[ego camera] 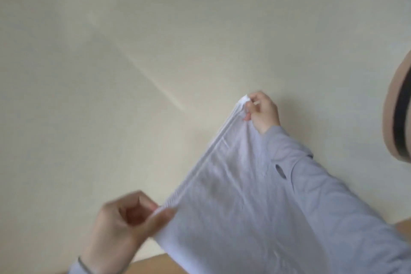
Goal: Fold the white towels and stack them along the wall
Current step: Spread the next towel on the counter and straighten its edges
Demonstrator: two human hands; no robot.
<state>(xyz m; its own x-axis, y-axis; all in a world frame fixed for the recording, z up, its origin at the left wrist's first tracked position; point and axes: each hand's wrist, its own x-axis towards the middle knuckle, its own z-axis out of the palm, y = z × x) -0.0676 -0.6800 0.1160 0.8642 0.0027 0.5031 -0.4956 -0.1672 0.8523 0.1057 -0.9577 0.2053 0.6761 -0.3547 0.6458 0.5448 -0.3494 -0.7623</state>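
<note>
Pinching, right fingers: thumb and fingertips of the right hand are closed on the far top corner of the towel. A small tuft of cloth pokes past the grip.
Pinching, left fingers: the left hand is curled, with thumb and forefinger clamping the near top corner. Motion blur hides finer detail.
Towel position: it is held up in the air, with the hemmed top edge drawn straight between the two hands. The body hangs below and runs out of frame at the bottom. Cannot tell whether it is single or already doubled.
Wrists: a grey-blue sleeve covers the right forearm, lying against the towel's right side. A thin band sits on the left wrist.
Worktop: only a brown strip shows along the bottom edge, with another sliver at lower right. The towel is not resting on it.
Wall: plain cream, filling the background behind the towel.
Right edge: a tan-and-black curved object, not identifiable.
Done, as judged: one towel has been lifted and stretched by its top corners, which looks like the start of a fold. No stack is in frame.
Left, as judged: bring the corners together, fold the towel down to size and lay it along the wall. How many towels remain is unknown.
</note>
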